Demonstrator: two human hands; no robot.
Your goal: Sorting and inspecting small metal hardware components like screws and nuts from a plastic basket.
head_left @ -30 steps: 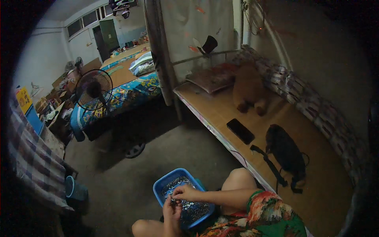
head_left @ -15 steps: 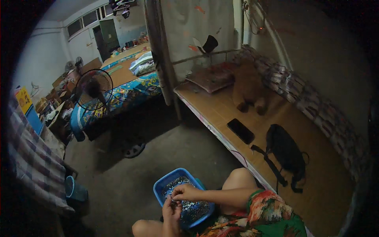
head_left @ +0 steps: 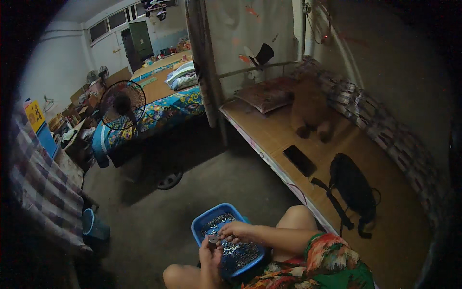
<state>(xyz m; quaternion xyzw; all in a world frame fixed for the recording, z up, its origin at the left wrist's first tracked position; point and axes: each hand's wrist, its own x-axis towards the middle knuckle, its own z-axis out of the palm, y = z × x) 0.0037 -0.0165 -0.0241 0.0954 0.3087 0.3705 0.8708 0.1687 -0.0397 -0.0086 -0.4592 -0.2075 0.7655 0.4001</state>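
A blue plastic basin (head_left: 194,228) sits between my knees, with many small shiny metal pieces (head_left: 243,251) spread over its bottom. Over its near left side, my left hand (head_left: 211,255) pinches a small round grey disc (head_left: 213,239) that seems to have a hole in its middle. My right hand (head_left: 237,231) reaches across from the right, its fingers closed close beside the disc. Whatever those right fingertips grip is too small to make out.
To the right is a bed (head_left: 279,137) bearing a phone (head_left: 299,161), a black bag (head_left: 352,185), a pillow (head_left: 265,95) and a plush toy (head_left: 310,108). A fan (head_left: 122,105) stands far left, a blue bin (head_left: 96,225) near left. A dark round object (head_left: 170,180) lies on the floor.
My right fingers have drawn slightly apart from the left ones, and the round disc in my left fingers now shows. The whole view has shifted a little.
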